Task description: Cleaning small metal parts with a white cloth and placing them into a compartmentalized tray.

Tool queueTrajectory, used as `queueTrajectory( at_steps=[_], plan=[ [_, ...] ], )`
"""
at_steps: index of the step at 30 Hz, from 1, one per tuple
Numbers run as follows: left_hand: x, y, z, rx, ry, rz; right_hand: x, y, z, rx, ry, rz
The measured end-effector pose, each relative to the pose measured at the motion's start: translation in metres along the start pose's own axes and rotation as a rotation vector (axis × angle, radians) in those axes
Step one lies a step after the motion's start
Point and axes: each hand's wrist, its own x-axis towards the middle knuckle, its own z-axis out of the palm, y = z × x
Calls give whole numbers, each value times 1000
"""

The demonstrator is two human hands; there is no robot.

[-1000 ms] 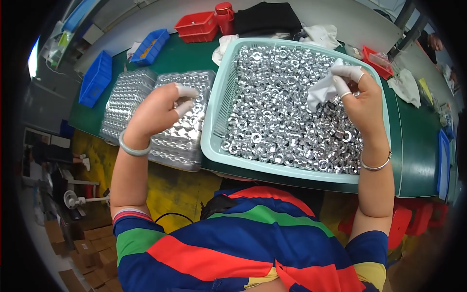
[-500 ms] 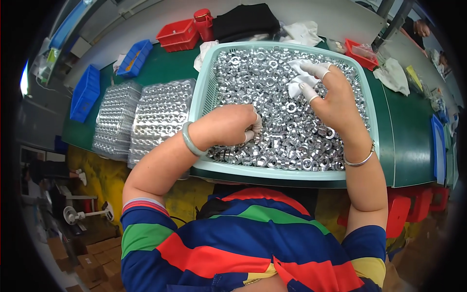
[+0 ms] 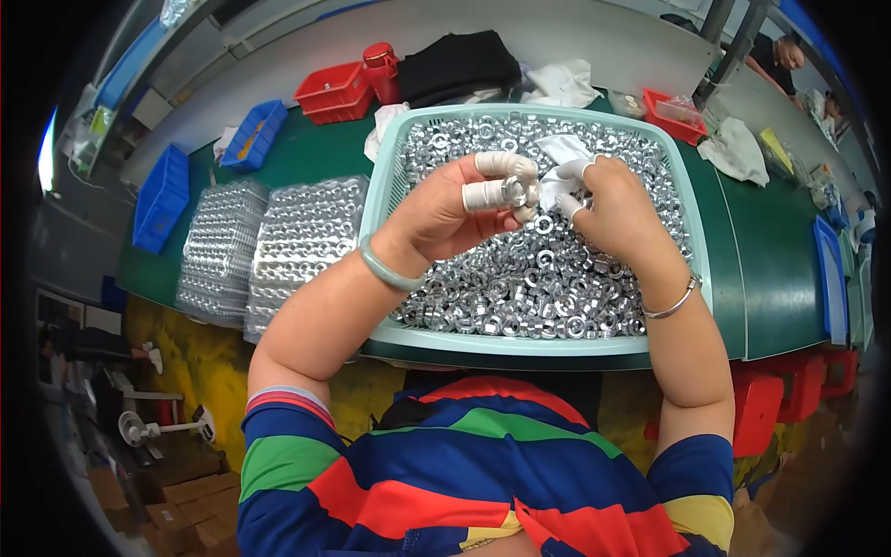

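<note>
Silvery metal fills the pale green tub (image 3: 538, 346) before you, and one metal nut (image 3: 513, 191) is up at the fingertips of your left hand (image 3: 452, 212), above the heap of loose nuts (image 3: 501, 302). Your left fingers, some in white finger cots (image 3: 501, 165), close in a pinch around that nut; whether more sit in your palm, I cannot tell. Your right hand (image 3: 624, 212) pinches a white cloth (image 3: 563, 148) between capped thumb and fingers, just beside the nut, probably so that cloth and metal can meet without either arm reaching far. The cots likely spare your skin and the shiny surfaces. Directly in front of your body, the tub seems placed to serve both hands; two stacks of clear plastic trays, the nearer (image 3: 306, 243) just beside the tub and the farther (image 3: 219, 243) at its left, seem set within your left hand's reach. As for brands, labels or writing, I can make out nothing legible on the tub, the trays or the cloth.
</note>
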Motion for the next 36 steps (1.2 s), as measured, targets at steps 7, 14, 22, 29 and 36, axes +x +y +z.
queueTrajectory(
  at_steps=[7,14,22,29,36],
  plan=[
    [-5,-10,0,-117,-39,2,-1,0,-7,-92,-104,-66],
    [-5,-12,4,-70,-27,-39,-1,0,-5,-155,-187,-75],
    [-6,-16,-3,-101,-52,-14,1,-23,-16,884,-26,184],
    [-1,-19,7,-17,44,-97,0,-40,-10,779,-20,-126],
    [-4,-21,0,-82,157,47,1,-38,0,556,159,-264]
  ],
)
